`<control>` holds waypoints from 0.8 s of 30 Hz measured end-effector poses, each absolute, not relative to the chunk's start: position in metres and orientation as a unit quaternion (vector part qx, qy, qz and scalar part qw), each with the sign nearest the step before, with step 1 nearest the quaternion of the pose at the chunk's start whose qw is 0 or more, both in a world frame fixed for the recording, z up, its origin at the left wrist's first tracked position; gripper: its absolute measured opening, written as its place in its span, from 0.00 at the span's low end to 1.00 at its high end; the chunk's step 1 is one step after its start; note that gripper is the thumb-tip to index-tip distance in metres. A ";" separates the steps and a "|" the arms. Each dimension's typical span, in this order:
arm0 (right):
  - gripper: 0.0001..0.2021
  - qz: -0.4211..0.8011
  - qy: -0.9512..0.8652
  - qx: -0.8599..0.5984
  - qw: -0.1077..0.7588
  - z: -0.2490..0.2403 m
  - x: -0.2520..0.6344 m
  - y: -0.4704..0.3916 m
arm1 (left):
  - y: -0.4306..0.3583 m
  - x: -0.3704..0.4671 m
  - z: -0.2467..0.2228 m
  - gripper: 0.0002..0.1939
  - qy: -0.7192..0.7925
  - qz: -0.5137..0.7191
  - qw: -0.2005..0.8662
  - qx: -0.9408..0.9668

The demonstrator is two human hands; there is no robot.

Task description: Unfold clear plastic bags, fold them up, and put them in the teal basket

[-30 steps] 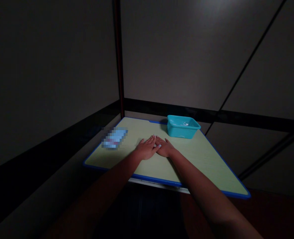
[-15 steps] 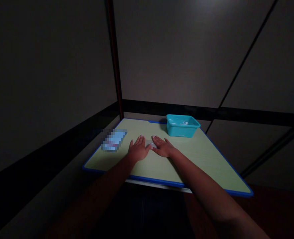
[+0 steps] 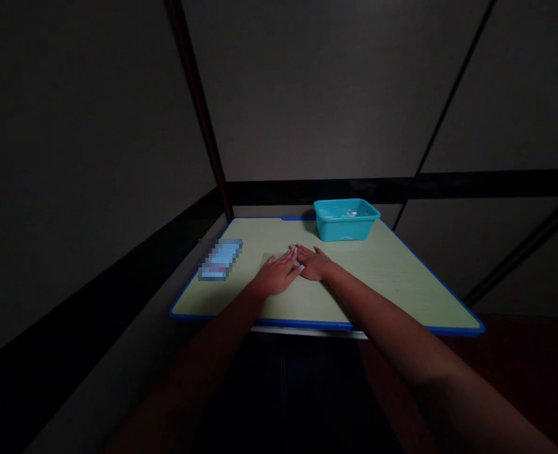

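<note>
My left hand (image 3: 279,275) lies flat with its fingers stretched toward the right. Beside it, my right hand (image 3: 313,262) is also flat, its fingers pointing forward and left. The fingertips of both hands meet near the middle of the table. Under them lies a thin, see-through sheet (image 3: 270,257), perhaps plastic, mostly covered by the hands. Neither hand grips anything.
The pale yellow-green table (image 3: 392,284) has a blue edge. A turquoise plastic basket (image 3: 345,228) with clear, shiny contents stands at the back right. A blurred-out, phone-like rectangle (image 3: 220,258) lies at the left. Dark walls stand behind and left.
My left hand has turned and slid right until its fingertips meet those of my right hand. More of the sheet's left part shows. The camera view has tilted slightly.
</note>
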State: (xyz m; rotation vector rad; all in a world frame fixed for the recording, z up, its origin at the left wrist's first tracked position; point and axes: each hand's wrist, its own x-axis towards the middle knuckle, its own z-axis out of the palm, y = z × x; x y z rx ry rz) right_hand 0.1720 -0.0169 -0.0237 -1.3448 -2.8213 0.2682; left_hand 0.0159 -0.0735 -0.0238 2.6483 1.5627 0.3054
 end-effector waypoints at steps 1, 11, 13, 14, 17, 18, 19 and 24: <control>0.32 0.086 -0.898 -0.431 0.005 -0.024 0.172 -0.016 | -0.072 0.016 -0.025 0.31 0.520 0.094 0.031 0.849; 0.37 0.089 -0.895 -0.436 0.028 -0.023 0.172 -0.021 | -0.065 0.012 -0.032 0.39 0.669 0.072 0.005 0.740; 0.38 0.096 -0.894 -0.437 0.026 -0.021 0.171 -0.021 | -0.064 0.011 -0.033 0.41 0.700 0.074 0.008 0.710; 0.39 0.099 -0.893 -0.438 0.026 -0.021 0.171 -0.021 | -0.064 0.010 -0.033 0.41 0.713 0.076 0.009 0.697; 0.41 0.105 -0.893 -0.438 0.028 -0.022 0.170 -0.020 | -0.063 0.007 -0.034 0.42 0.743 0.088 0.006 0.664; 0.41 0.109 -0.893 -0.436 0.030 -0.023 0.170 -0.020 | -0.063 0.006 -0.034 0.42 0.748 0.097 -0.002 0.656; 0.41 0.116 -0.892 -0.435 0.035 -0.024 0.171 -0.019 | -0.063 0.004 -0.033 0.41 0.746 0.110 -0.014 0.657; 0.33 0.249 -0.846 -0.427 0.199 -0.022 0.178 -0.014 | -0.063 -0.009 -0.028 0.28 0.652 0.169 -0.038 0.738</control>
